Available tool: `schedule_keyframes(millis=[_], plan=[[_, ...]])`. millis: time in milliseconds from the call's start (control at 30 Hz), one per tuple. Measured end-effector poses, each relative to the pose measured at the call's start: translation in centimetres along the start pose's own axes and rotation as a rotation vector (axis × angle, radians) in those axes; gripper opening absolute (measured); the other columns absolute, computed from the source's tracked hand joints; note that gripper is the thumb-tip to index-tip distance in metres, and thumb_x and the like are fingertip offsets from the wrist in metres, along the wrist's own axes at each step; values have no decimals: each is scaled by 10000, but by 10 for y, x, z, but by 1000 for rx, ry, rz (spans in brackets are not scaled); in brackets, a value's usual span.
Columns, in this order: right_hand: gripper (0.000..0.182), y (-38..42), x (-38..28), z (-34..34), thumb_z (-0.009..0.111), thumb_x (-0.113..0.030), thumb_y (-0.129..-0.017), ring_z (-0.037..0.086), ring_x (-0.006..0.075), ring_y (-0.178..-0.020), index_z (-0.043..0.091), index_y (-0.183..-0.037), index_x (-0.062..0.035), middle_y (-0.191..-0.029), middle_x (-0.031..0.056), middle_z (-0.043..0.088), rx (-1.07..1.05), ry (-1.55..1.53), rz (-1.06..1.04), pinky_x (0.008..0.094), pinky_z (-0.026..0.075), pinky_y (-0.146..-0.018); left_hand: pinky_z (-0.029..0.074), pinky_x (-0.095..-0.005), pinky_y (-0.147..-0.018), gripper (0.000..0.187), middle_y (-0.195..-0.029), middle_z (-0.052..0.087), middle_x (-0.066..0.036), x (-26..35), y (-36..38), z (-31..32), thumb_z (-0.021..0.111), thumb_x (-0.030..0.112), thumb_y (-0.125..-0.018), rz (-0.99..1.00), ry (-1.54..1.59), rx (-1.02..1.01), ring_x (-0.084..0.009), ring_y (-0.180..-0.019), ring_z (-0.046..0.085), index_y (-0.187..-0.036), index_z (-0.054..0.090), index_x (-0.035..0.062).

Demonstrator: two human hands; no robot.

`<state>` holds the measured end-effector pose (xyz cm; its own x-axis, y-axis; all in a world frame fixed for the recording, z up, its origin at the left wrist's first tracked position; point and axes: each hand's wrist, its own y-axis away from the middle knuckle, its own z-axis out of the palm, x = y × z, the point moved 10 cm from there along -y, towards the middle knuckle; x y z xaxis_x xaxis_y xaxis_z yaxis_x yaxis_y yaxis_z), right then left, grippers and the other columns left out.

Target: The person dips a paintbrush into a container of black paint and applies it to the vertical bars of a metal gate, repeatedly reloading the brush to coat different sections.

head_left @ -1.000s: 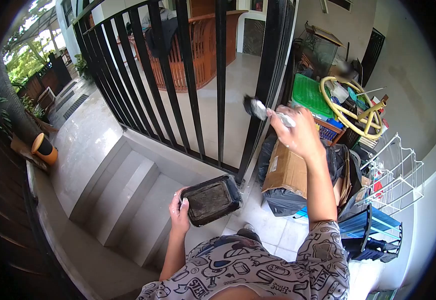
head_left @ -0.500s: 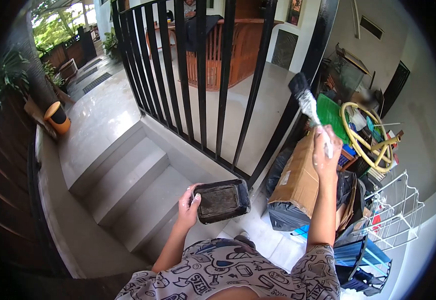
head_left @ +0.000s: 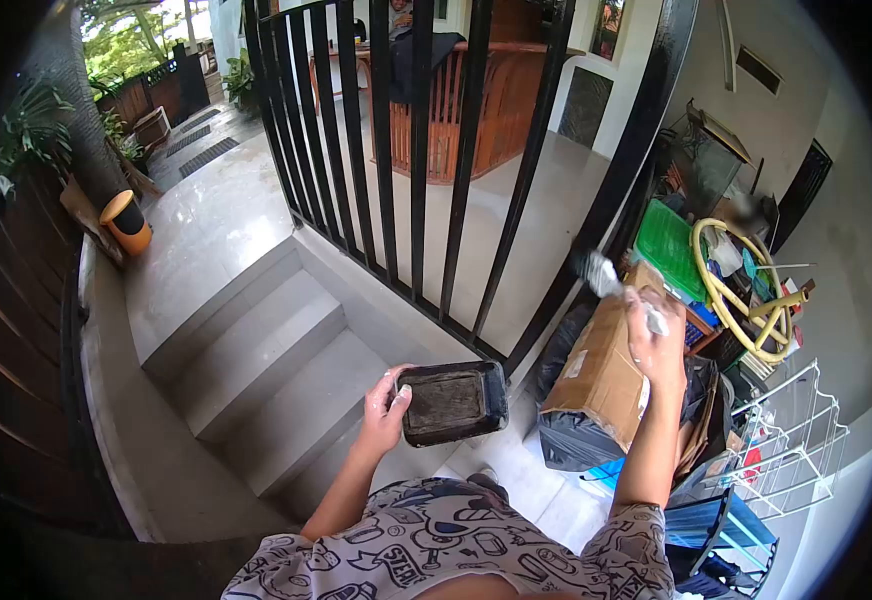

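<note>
A black rectangular tray (head_left: 448, 404), stained inside, is gripped at its left edge by my left hand (head_left: 384, 412), thumb over the rim. My right hand (head_left: 653, 335) is closed round the white handle of a paintbrush (head_left: 601, 274). The brush head points up and left, blurred, against the thick black post of the railing (head_left: 418, 190); whether it touches the post I cannot tell. White smears show on the fingers of both hands.
Grey steps (head_left: 266, 345) descend at the left. A cardboard box (head_left: 596, 375) stands below my right hand, with a yellow hose (head_left: 706, 285), a green plastic sheet (head_left: 669, 245) and a white rack (head_left: 791, 440) farther right. Beyond the railing, a person (head_left: 401, 18) is near a wooden counter (head_left: 476, 120).
My right hand has moved down with the brush, whose head has dropped from above to beside the post. My left hand still holds the tray, and the view has shifted slightly.
</note>
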<state>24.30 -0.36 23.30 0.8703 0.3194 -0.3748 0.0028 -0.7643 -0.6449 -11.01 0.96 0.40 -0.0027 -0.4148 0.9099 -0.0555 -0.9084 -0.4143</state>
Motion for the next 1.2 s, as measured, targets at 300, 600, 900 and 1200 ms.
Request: schedule_keyframes(millis=[300,600,900,1200], plan=[[407,-5,8,-7,496,-252,-1046,497,152,-464,595,-726,-21,-546,54,501,59,-72,-34,320,385,-502,485,-318,-928,313,-1125,671,-133,0,-1,12,539,88,-972,-12,31,-51,-186,-1010,626,-1240,610,-56],[367,-1,9,4,546,-224,-1011,527,140,-486,652,-726,-19,-572,47,578,43,-90,-95,305,419,-521,487,-328,-938,317,-1123,673,-138,3,1,14,545,91,-974,-13,18,-42,-193,-1023,631,-1246,604,-59],[315,-1,38,12,586,-258,-1016,509,115,-521,714,-962,25,-674,69,612,-53,-182,161,297,425,-522,487,-324,-921,308,-1099,671,-147,4,6,12,550,100,-976,-9,-5,-23,-197,-998,629,-1231,610,-62],[367,-9,18,-26,540,-164,-1034,685,111,-692,618,-1339,24,-962,115,752,330,-421,-83,204,496,-532,487,-323,-924,309,-1118,672,-143,6,9,10,546,84,-972,-21,5,-21,-199,-1007,628,-1235,604,-68]])
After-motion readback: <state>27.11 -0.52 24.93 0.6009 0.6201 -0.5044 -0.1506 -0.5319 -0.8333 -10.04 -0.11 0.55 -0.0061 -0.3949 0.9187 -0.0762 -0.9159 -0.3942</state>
